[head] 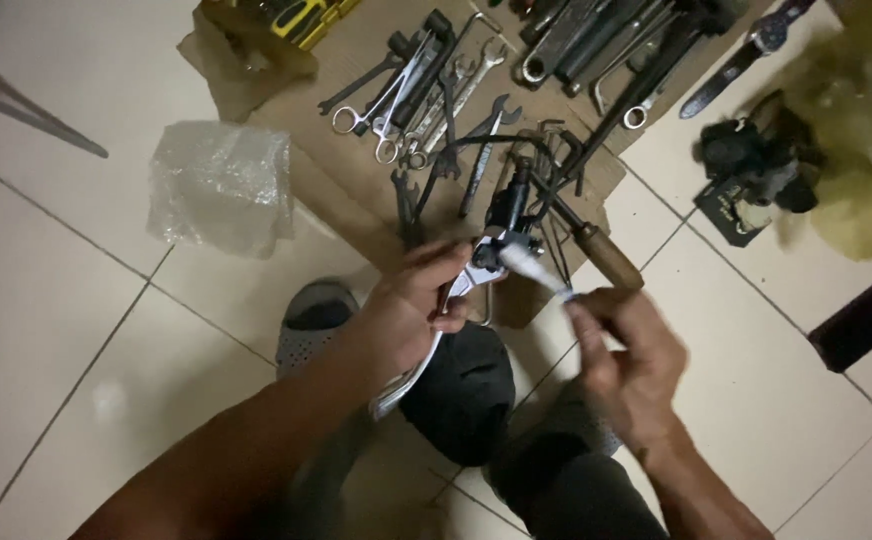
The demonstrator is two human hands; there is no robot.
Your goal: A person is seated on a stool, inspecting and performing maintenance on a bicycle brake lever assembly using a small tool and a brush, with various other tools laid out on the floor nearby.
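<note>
Hands: left (pixel 411 320) gripping silver lever assembly (pixel 476 275); right (pixel 626 355) pinching white blurred rag (pixel 536 270) against it.

Single head cam, looks steeply down from close range; the person's hands sit mid-frame, tiled floor (pixel 76 300) fills the rest, cardboard sheet (pixel 356 180) of tools along the top.
</note>
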